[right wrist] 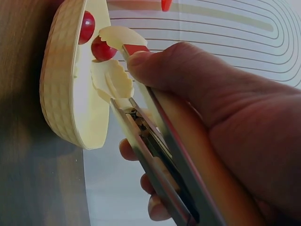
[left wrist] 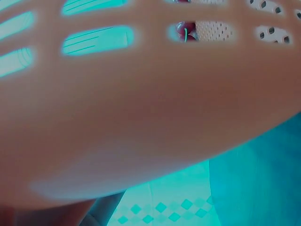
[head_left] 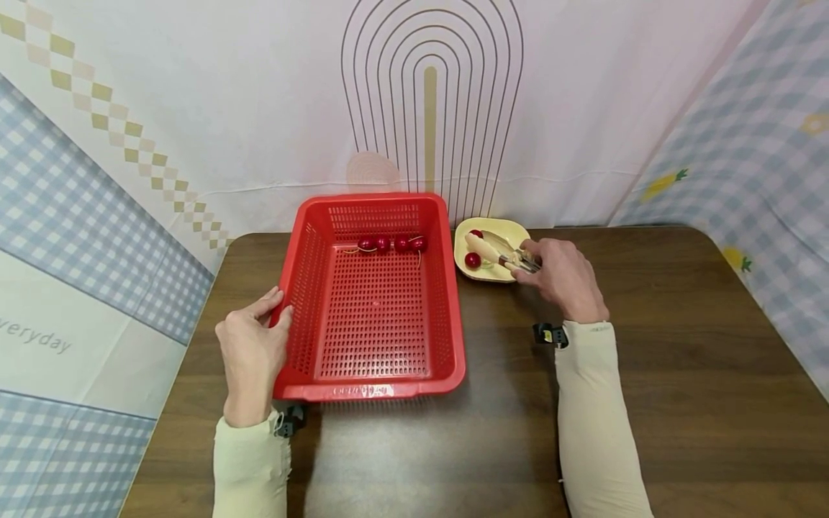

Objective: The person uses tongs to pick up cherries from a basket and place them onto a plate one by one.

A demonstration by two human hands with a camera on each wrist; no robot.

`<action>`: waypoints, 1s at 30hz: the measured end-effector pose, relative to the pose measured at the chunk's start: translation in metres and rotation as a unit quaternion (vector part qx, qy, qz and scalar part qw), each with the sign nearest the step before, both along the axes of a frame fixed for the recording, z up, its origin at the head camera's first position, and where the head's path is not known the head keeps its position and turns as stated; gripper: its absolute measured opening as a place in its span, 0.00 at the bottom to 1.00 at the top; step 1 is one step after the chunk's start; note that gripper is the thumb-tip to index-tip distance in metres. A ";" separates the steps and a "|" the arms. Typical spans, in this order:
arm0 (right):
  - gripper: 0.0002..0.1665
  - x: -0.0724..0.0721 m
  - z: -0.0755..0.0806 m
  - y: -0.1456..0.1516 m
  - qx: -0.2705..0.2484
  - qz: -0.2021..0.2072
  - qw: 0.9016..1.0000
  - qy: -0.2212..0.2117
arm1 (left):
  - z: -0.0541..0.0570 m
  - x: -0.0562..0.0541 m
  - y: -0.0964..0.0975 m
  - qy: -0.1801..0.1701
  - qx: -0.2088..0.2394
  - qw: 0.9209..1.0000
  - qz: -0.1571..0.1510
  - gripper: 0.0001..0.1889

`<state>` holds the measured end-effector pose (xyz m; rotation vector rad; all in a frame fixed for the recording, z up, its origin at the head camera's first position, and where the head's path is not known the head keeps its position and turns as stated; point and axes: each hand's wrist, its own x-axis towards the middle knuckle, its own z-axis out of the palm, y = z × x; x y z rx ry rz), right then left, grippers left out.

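Observation:
My left hand (head_left: pixel 254 352) grips the left rim of a red perforated plastic basket (head_left: pixel 369 391), fingers outside and thumb over the edge. Inside it, several dark red cherries (head_left: pixel 383 244) with stems lie along the far end. My right hand (head_left: pixel 571 277) holds metal tongs (right wrist: pixel 157 127) with cream scalloped tips over a pale yellow dish (right wrist: pixel 57 80). Between the parted tips sits one cherry (right wrist: pixel 102 49); another cherry (right wrist: pixel 87 27) rests in the dish nearby. The left wrist view is mostly filled by the basket's wall (left wrist: pixel 155 108), with a cherry (left wrist: pixel 186 31) showing through a slot.
Both containers stand on a dark wooden table (head_left: pixel 680 374), the dish right beside the basket's far right corner. A white patterned cloth (head_left: pixel 272 108) hangs close behind them, and blue checked cloth (head_left: pixel 745 165) borders the sides.

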<state>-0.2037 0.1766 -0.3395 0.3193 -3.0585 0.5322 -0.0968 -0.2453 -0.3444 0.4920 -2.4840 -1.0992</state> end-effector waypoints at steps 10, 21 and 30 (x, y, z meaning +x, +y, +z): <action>0.14 0.002 0.001 0.000 0.003 0.006 1.000 0.008 | -0.001 0.000 0.000 0.007 0.003 1.000 -0.002 0.16; 0.15 0.002 0.002 0.000 0.001 0.007 1.000 0.011 | -0.002 0.000 0.000 0.009 -0.001 1.000 -0.001 0.16; 0.15 0.003 0.004 -0.002 -0.009 -0.004 1.000 0.019 | -0.001 0.000 -0.001 0.008 0.001 1.000 -0.004 0.16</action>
